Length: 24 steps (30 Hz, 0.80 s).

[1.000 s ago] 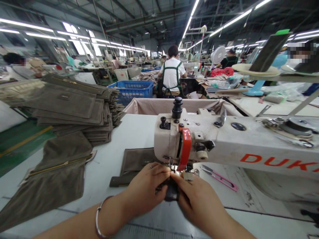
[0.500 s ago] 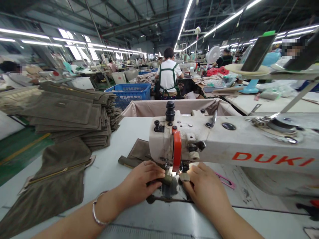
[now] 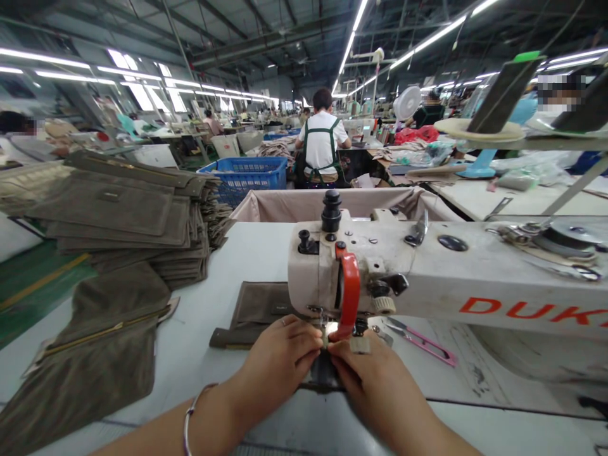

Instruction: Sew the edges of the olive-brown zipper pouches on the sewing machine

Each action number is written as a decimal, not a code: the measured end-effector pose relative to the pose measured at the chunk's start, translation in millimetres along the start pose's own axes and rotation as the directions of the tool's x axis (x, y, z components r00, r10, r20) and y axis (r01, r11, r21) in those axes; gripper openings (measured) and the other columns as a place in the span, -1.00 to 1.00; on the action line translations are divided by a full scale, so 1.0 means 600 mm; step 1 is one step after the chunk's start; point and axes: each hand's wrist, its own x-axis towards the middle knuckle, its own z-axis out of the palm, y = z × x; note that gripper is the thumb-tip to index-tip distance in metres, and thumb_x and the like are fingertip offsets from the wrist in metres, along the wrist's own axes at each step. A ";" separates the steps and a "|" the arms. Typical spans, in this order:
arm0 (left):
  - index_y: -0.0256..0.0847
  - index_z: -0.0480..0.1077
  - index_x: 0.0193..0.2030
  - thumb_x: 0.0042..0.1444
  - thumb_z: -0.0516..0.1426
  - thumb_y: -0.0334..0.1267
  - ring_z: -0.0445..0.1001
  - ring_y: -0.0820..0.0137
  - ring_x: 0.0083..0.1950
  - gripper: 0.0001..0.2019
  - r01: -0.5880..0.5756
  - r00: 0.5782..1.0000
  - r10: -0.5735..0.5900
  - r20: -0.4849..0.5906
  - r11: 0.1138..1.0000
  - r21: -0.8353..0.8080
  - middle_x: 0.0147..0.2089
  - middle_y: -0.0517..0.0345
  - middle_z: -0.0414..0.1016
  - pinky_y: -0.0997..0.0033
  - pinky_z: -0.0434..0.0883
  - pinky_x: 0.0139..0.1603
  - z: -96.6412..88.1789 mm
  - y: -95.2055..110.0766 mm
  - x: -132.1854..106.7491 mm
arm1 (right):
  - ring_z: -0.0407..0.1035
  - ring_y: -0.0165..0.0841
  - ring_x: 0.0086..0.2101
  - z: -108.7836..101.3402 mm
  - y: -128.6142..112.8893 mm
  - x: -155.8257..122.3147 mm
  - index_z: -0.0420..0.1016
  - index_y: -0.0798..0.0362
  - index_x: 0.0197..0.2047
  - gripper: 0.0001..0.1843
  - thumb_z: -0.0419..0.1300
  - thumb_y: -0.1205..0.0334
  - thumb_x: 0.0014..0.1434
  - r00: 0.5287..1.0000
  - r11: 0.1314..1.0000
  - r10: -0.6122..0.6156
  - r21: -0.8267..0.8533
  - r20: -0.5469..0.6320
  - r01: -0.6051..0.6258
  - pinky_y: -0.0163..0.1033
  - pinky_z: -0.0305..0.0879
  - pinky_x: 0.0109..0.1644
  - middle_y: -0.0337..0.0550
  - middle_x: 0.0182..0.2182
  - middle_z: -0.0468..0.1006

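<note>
A brown-grey fabric panel (image 3: 256, 304) with a small label and a zipper edge lies partly under the head of a white sewing machine (image 3: 308, 266). My left hand (image 3: 285, 354) is closed, pinching the panel's edge just left of the lit needle area. From the right, my right hand (image 3: 380, 373) brings thumb and forefinger together on the same edge, close by the needle. A beige wrap (image 3: 360, 344) is around one of its fingers. A red guard (image 3: 350, 294) stands in front of the needle bar. My fingers hide most of the edge at the needle.
Pink-handled thread snips (image 3: 427, 345) lie right of my right hand. A tall stack of similar panels (image 3: 118, 209) rises at left, with a loose zippered piece (image 3: 114, 323) before it. Behind are a cloth-lined bin (image 3: 285, 206), a blue basket (image 3: 247, 174) and a seated person (image 3: 322, 142).
The fabric panel has turned straighter, its label now showing left of the machine. My right fingers have moved left to the edge by the needle, close to my left fingertips. The view shifted slightly left.
</note>
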 end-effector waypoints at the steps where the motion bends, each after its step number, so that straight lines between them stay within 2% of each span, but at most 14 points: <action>1: -0.17 0.50 -0.20 0.18 0.20 -0.48 0.53 0.31 -0.15 -0.86 -0.009 1.000 0.009 -0.005 1.000 0.008 -0.15 0.15 0.61 0.30 0.45 -0.01 0.001 -0.001 0.003 | 0.38 -0.18 -0.22 0.000 0.001 0.002 0.52 0.03 -0.18 -0.77 0.13 0.50 0.20 1.000 1.000 -0.010 -0.015 -0.013 0.010 -0.09 0.39 -0.14 -0.09 -0.24 0.54; 5: -0.17 0.49 -0.24 0.15 0.21 -0.50 0.53 0.31 -0.16 -0.86 -0.014 0.999 0.015 -0.033 1.000 0.024 -0.21 0.16 0.60 0.32 0.46 -0.02 0.003 -0.007 0.014 | 0.38 -0.18 -0.21 0.003 0.006 0.011 0.53 0.05 -0.13 -0.73 0.17 0.52 0.16 0.997 0.997 -0.057 -0.062 -0.060 0.053 -0.12 0.40 -0.13 -0.06 -0.22 0.55; 16: -0.17 0.49 -0.28 0.11 0.25 -0.49 0.51 0.30 -0.16 -0.86 0.019 0.998 -0.019 -0.055 1.000 0.009 -0.23 0.18 0.59 0.30 0.45 -0.02 0.008 -0.015 0.019 | 0.39 -0.15 -0.25 0.010 0.009 0.016 0.53 0.10 -0.19 -0.76 0.18 0.56 0.12 0.990 0.993 -0.078 -0.103 -0.115 0.066 -0.11 0.41 -0.16 -0.02 -0.25 0.55; 24: -0.16 0.51 -0.26 0.14 0.24 -0.48 0.51 0.26 -0.11 -0.87 0.059 0.998 -0.059 -0.004 0.998 0.009 -0.19 0.17 0.59 0.24 0.42 0.02 0.009 -0.018 0.020 | 0.40 -0.15 -0.27 0.009 0.008 0.016 0.54 0.12 -0.19 -0.76 0.13 0.55 0.16 0.987 0.987 -0.095 -0.140 -0.132 0.076 -0.11 0.41 -0.19 0.00 -0.28 0.56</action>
